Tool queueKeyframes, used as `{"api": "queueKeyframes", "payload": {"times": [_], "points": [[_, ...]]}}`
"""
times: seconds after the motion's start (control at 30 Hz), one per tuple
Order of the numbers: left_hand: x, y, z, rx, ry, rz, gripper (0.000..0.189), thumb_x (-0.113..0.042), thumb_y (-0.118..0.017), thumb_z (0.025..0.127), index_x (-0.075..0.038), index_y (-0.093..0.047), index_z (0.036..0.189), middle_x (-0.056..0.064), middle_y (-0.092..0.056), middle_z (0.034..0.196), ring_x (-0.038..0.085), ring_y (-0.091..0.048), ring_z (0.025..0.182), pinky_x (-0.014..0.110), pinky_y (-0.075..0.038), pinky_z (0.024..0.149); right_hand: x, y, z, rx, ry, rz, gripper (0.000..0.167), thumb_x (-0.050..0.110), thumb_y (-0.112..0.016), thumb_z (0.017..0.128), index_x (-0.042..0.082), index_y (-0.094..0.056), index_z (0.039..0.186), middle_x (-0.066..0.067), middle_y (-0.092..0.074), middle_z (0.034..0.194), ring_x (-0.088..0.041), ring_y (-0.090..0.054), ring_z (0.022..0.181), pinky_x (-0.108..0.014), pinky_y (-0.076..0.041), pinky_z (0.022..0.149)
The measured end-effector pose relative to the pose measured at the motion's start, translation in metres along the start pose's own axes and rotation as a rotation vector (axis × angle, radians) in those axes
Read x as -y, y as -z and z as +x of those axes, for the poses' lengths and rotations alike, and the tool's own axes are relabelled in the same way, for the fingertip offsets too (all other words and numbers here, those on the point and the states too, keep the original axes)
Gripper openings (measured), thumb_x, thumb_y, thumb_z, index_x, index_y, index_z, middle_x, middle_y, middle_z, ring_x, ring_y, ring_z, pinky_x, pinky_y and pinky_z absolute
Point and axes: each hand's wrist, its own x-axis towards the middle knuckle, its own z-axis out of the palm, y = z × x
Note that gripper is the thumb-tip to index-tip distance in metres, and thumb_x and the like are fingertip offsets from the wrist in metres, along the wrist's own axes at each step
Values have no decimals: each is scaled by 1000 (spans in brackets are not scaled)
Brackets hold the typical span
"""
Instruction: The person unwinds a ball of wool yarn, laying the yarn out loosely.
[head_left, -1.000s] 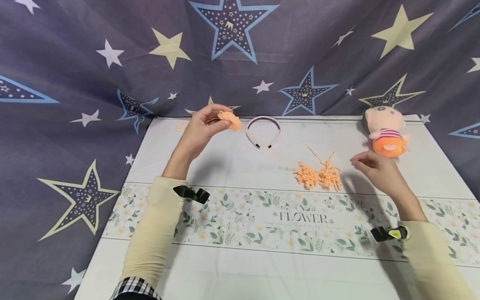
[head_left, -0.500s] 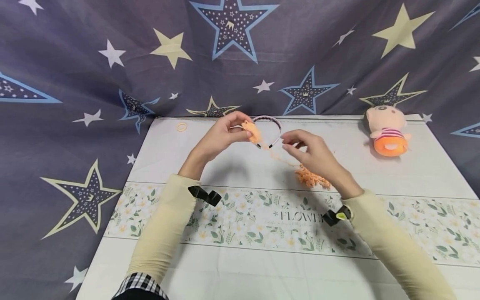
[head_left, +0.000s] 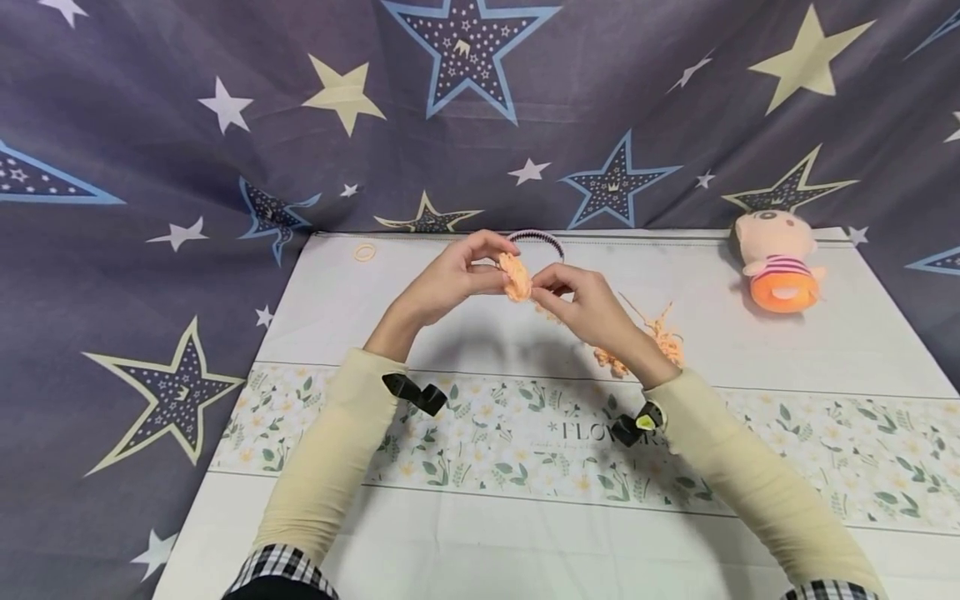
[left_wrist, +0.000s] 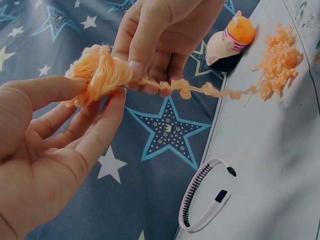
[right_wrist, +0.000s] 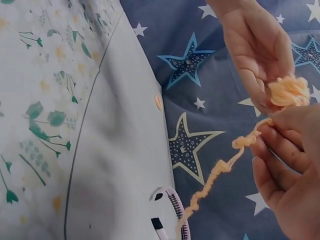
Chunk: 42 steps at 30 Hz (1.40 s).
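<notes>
In the head view my left hand (head_left: 459, 279) pinches a small orange ball of yarn (head_left: 515, 277) above the far part of the table. My right hand (head_left: 588, 302) meets it from the right, thumb and fingers pinching the yarn strand (left_wrist: 200, 89) where it leaves the ball. That strand is knobbly and runs down to a crocheted orange clump (left_wrist: 280, 60) lying on the table, as the left wrist view shows. In the head view the right forearm partly covers the clump. A headband (head_left: 536, 240) with a toothed inner side lies behind the hands, partly hidden by them.
A plush doll (head_left: 782, 262) with a striped top and orange bottom lies at the back right. A thin yellow ring (head_left: 364, 252) is at the back left. The white tablecloth (head_left: 525, 542) has a floral band, and a star-patterned curtain (head_left: 480, 150) rises behind the table.
My right hand has come left from near the doll to the yarn ball and now pinches its strand. My left hand has carried the ball to the right and slightly down, in front of the headband.
</notes>
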Motion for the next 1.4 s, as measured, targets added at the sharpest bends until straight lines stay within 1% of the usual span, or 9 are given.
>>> {"api": "queueKeyframes", "payload": {"times": [0.17, 0.33, 0.57, 0.77, 0.93, 1.07, 1.2, 1.3, 1.4], "points": [[0, 2, -1, -10, 16, 1, 30, 4, -56, 90, 4, -50, 120, 10, -53, 107, 15, -67, 87, 35, -58, 84, -2, 14, -2, -111, -16, 28, 12, 18, -62, 94, 8, -68, 96, -5, -69, 89, -11, -62, 79, -24, -52, 71], [0, 4, -3, -6, 24, 41, 27, 5, -55, 90, 6, -52, 117, 7, -58, 103, 14, -64, 89, 30, -57, 81, 0, 29, -4, -208, 28, 19, 12, 15, -62, 94, 5, -67, 95, -6, -68, 87, -5, -60, 77, -19, -51, 71], [2, 4, -4, 34, 33, 94, 25, 0, -59, 90, 3, -56, 115, 5, -59, 103, 14, -61, 90, 25, -53, 77, 36, 41, -13, -269, 36, -11, 10, 0, -60, 92, -8, -64, 95, -19, -66, 86, -3, -58, 74, -15, -50, 74], [3, 4, -6, 77, 48, 151, 23, -4, -61, 91, -1, -60, 113, 3, -63, 96, 13, -60, 84, 26, -52, 74, 35, 48, -14, -335, 79, 3, 9, -1, -60, 91, -10, -64, 93, -20, -65, 85, 1, -57, 73, -14, -49, 74], [5, 5, -6, 71, 26, 143, 18, -6, -61, 92, -1, -60, 108, 3, -64, 91, 13, -60, 80, 26, -51, 73, 29, 56, -16, -397, 58, 4, 10, 1, -61, 91, -7, -64, 94, -6, -65, 82, 2, -56, 72, -13, -47, 71], [7, 7, -6, 54, 42, 97, 18, -5, -61, 92, 0, -58, 109, 5, -65, 90, 14, -62, 79, 27, -53, 71, 24, 62, -21, -429, 35, -21, 10, 2, -61, 91, -7, -64, 95, 4, -64, 82, 3, -56, 72, -13, -43, 68], [8, 7, -5, 53, 65, 35, 25, 1, -58, 92, 2, -54, 116, 10, -65, 95, 19, -66, 81, 41, -57, 81, 20, 68, -27, -448, 11, -30, 11, 2, -61, 91, -9, -64, 94, 10, -62, 82, 3, -54, 71, -12, -42, 66], [9, 7, -5, 48, 66, 10, 29, 3, -57, 92, 2, -51, 120, 13, -64, 99, 21, -67, 84, 45, -57, 85, 11, 74, -31, -458, -18, -9, 12, 1, -60, 91, -10, -63, 96, 14, -62, 83, 2, -54, 72, -13, -43, 66], [9, 9, -5, 32, 45, 16, 24, 2, -55, 93, 3, -51, 117, 14, -65, 98, 22, -67, 86, 40, -58, 82, -5, 79, -34, -472, -55, -12, 14, 4, -60, 92, -8, -63, 98, 16, -62, 83, 2, -55, 74, -13, -43, 65]]}}
